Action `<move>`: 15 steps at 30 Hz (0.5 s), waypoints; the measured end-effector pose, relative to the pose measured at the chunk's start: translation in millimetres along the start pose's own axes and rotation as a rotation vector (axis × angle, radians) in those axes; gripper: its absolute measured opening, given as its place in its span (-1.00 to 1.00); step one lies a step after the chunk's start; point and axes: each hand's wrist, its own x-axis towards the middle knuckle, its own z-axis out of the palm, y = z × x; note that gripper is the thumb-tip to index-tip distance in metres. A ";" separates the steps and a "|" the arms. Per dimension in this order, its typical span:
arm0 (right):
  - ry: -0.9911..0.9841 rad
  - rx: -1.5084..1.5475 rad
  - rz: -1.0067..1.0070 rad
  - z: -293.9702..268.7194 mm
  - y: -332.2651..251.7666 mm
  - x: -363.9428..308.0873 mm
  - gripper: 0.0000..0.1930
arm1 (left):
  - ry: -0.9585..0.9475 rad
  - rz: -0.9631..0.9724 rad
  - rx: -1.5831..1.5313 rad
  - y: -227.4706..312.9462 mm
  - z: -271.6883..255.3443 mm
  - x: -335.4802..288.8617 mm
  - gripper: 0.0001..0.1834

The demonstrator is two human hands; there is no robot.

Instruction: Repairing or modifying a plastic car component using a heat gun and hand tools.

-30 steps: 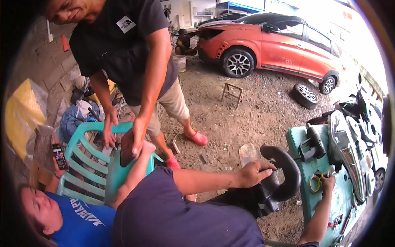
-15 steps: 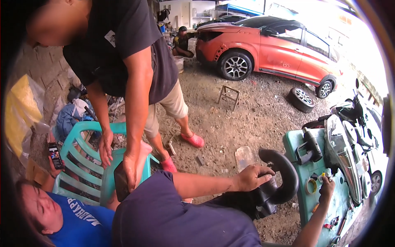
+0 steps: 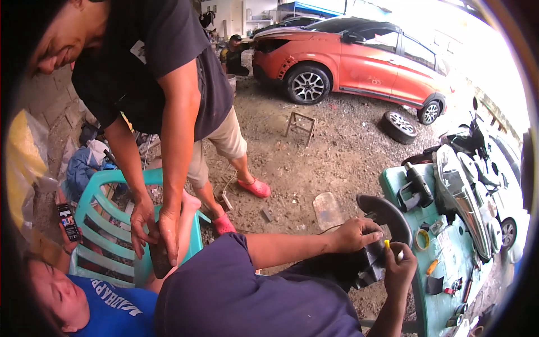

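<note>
A black curved plastic part [image 3: 393,220], shaped like a bent duct, lies over my lap. My left hand [image 3: 355,235] is closed at its near edge, thumb and fingers pressed together there. Close beside it, my right hand [image 3: 401,267] grips a small yellow-tipped tube [image 3: 387,245] between thumb and fingers; a white end sticks out too. Most of the tube is hidden by the fingers. Below both hands, the lower body of the part is dark and partly covered by my arms.
At right, a green table [image 3: 393,182] bears a heat gun [image 3: 418,186], a tape roll [image 3: 422,240], a headlight [image 3: 459,196] and small tools. One person leans over a green chair [image 3: 101,188] at left; another sits below, holding a phone [image 3: 68,222]. A red car [image 3: 359,64] stands beyond.
My right hand has come from the table to the black part with the small tube. The black part has tilted. The standing person's hands have drawn together.
</note>
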 end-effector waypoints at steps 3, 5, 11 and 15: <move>0.017 0.025 0.003 7.1 13.1 -0.1 -0.93 | 0.010 -0.016 0.075 10.6 2.1 -2.0 -0.60; 0.048 -0.073 0.007 9.5 15.3 -1.6 -0.94 | 0.016 -0.015 0.110 13.0 1.8 -2.7 -0.58; 0.117 -0.176 -0.093 21.7 8.1 -2.3 -0.90 | 0.072 0.027 0.090 13.2 3.8 -8.4 -0.59; 0.107 -0.242 -0.103 25.9 20.7 5.8 -0.90 | 0.083 0.083 0.194 8.3 3.2 -3.9 -0.60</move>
